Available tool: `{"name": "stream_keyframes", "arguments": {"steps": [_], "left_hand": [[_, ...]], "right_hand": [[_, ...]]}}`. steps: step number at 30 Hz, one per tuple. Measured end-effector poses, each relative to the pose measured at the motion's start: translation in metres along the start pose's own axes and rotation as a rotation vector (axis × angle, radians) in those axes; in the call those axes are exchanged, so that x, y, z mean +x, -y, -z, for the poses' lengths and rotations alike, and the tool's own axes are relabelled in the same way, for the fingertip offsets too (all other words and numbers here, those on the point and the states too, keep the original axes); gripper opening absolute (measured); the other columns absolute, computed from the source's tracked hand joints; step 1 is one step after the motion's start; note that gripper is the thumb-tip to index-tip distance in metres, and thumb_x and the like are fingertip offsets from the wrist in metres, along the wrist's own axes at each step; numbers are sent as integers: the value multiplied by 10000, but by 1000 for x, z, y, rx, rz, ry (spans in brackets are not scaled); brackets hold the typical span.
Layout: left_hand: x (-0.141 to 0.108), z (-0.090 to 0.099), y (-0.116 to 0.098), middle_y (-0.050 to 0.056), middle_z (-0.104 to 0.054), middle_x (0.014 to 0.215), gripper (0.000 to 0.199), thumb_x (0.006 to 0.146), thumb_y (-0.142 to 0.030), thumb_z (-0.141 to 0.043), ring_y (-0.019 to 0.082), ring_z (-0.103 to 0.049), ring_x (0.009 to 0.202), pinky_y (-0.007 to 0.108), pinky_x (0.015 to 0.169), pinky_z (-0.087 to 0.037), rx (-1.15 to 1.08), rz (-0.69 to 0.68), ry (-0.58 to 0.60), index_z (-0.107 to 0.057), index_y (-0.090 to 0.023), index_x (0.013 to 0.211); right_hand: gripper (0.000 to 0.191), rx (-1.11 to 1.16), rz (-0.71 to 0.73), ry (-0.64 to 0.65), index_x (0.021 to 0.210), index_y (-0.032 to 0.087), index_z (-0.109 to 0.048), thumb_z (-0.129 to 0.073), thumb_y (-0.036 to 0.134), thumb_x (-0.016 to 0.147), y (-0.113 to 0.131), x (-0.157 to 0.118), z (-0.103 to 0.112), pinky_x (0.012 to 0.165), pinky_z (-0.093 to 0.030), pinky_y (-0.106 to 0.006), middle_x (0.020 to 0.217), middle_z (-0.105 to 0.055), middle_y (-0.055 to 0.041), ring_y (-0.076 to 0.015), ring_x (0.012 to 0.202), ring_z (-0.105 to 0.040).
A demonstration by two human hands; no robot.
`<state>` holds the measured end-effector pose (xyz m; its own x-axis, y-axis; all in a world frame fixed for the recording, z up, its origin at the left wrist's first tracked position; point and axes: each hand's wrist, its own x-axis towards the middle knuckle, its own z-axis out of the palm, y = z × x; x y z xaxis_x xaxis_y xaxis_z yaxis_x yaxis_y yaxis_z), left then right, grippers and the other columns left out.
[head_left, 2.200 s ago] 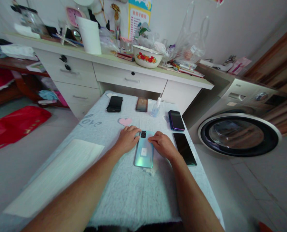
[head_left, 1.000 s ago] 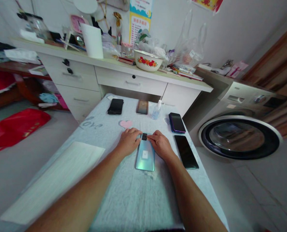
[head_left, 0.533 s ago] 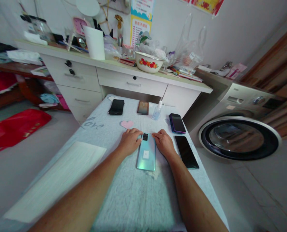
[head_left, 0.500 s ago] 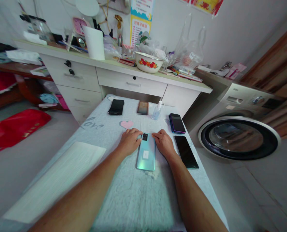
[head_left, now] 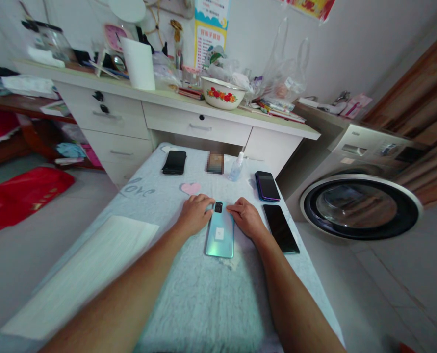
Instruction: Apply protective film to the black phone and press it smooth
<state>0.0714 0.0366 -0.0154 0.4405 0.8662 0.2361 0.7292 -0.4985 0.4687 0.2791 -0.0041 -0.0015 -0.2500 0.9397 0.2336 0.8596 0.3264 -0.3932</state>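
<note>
A light teal phone lies back side up on the cloth-covered table, with its black camera block at the far end and a small white label on its back. My left hand touches its upper left edge, the fingers bent and pressed together. At the upper right, fingertips of my right hand rest on the phone near its corner, the fingers closed together. A large black phone lies just right of my right hand. Beyond it is a purple-edged dark phone.
Farther back stand a spray bottle, a pixelated box and a black wallet-like item. A white sheet lies at left. Behind are a drawer desk and, at right, a washing machine.
The view has shifted slightly, so everything appears a little farther left. My right fingertips have moved slightly inward over the phone's upper right edge.
</note>
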Motion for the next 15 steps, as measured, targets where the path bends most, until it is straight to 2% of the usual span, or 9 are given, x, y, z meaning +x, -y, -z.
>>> {"name": "stream_keyframes", "arguments": {"steps": [7, 11, 15], "left_hand": [[1, -1, 0, 56, -631, 1143, 297, 835, -232, -533, 245, -540, 1051, 396, 941, -400, 0, 5, -12, -642, -241, 1111], [0, -2, 1, 58, -632, 1140, 294, 836, -238, -538, 246, -538, 1046, 391, 929, -404, 7, 4, -13, -644, -234, 1110], [1, -2, 1, 56, -630, 1133, 287, 840, -235, -532, 238, -540, 1046, 385, 929, -404, 1, -5, -13, -643, -237, 1104]], "right_hand": [[221, 111, 113, 43, 1005, 234, -753, -568, 159, 909, 11, -5, 3, 762, -427, -246, 903, -558, -25, -120, 804, -556], [219, 204, 195, 133, 965, 245, -764, -594, 130, 888, 17, -8, 6, 760, -442, -239, 913, -567, -18, -106, 785, -559], [218, 296, 196, 226, 963, 230, -768, -632, 95, 857, 22, -9, 14, 768, -460, -236, 886, -592, -19, -106, 785, -576]]}}
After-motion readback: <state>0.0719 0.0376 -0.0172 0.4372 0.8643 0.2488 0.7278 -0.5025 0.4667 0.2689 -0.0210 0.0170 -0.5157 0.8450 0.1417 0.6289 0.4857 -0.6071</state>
